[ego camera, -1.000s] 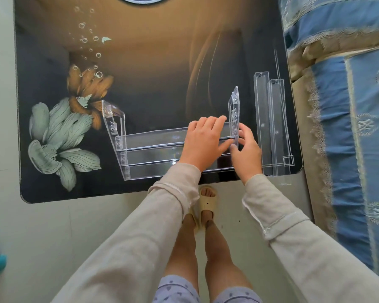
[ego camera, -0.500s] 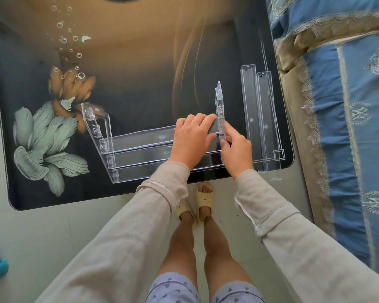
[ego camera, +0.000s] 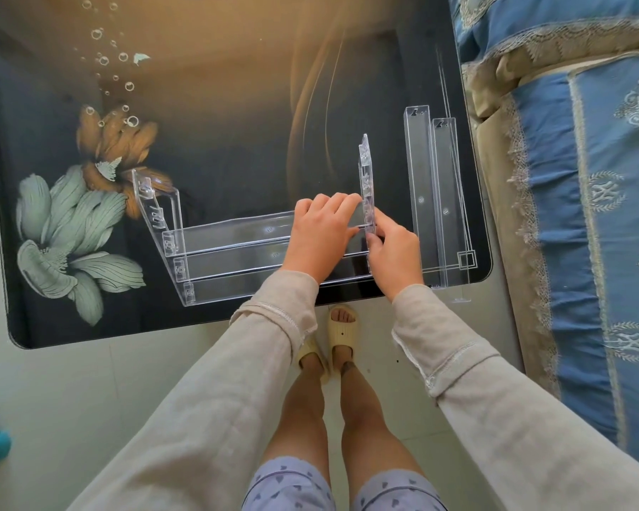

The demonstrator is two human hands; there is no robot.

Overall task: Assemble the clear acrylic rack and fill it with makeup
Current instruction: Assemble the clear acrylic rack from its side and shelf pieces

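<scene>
Right hand (ego camera: 393,252) now curled tighter, pinching upright side panel (ego camera: 366,178) against shelves (ego camera: 233,234); left hand (ego camera: 320,237), fingers pressed together, braces half-built acrylic rack (ego camera: 185,274) at table (ego camera: 89,319) front edge. Risk: skewed push misses slots, snaps tabs, or shoves rack off edge

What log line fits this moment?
left hand: presses upper shelf | right hand: pinches side panel | loose: two shelves
</scene>
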